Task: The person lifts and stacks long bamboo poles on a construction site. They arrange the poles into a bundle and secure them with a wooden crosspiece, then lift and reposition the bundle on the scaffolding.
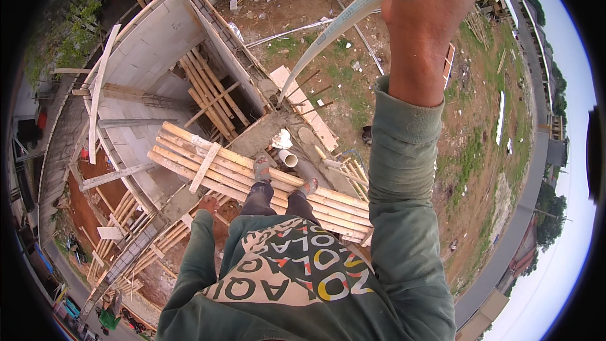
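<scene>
High above a building site, a worker stands on a platform of poles point(331, 205), right hand point(429, 9) raised near 1 o'clock with fingers closed around a pale hose point(331, 30) that curves down toward 11 o'clock to the concrete wall top point(259, 136). The left hand point(208, 203) hangs low at 8 o'clock, its grip impossible to tell. A shifting pole could pitch the wearer toward the block-walled drop point(164, 31) at 10 o'clock, while a sideways tug might snag the hose on bare rebar point(309, 95) at 12.

Head-worn fisheye view, facing steeply down, close above torso point(287, 271)
</scene>
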The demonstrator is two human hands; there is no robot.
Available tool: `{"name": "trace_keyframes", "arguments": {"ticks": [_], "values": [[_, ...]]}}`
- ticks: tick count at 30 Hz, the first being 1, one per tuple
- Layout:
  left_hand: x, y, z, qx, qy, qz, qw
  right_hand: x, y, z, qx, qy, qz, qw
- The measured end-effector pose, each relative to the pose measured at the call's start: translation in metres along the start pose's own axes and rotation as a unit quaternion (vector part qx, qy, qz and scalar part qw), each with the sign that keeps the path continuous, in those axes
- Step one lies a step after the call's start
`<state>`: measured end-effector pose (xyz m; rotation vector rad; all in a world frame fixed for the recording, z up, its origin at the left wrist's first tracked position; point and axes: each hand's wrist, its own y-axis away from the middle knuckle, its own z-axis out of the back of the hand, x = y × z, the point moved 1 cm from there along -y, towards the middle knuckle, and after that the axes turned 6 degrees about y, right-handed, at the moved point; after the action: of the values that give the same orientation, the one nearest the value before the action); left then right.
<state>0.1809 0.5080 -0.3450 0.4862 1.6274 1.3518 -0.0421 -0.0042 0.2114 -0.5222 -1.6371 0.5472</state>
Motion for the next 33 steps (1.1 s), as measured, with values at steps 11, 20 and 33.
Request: {"name": "trace_keyframes", "arguments": {"ticks": [11,20,33], "values": [[0.006,0.007,0.005,0.013,-0.032,-0.024,0.999,-0.155,0.101,0.042,0.073,0.088,-0.243,0.963],[0.002,0.01,0.003,-0.001,0.007,-0.01,1.0,0.066,0.006,0.007,-0.019,0.045,0.105,0.993],[-0.006,-0.013,-0.018,0.049,0.062,-0.073,0.994,0.049,-0.055,0.006,0.034,0.11,0.091,0.989]]}}
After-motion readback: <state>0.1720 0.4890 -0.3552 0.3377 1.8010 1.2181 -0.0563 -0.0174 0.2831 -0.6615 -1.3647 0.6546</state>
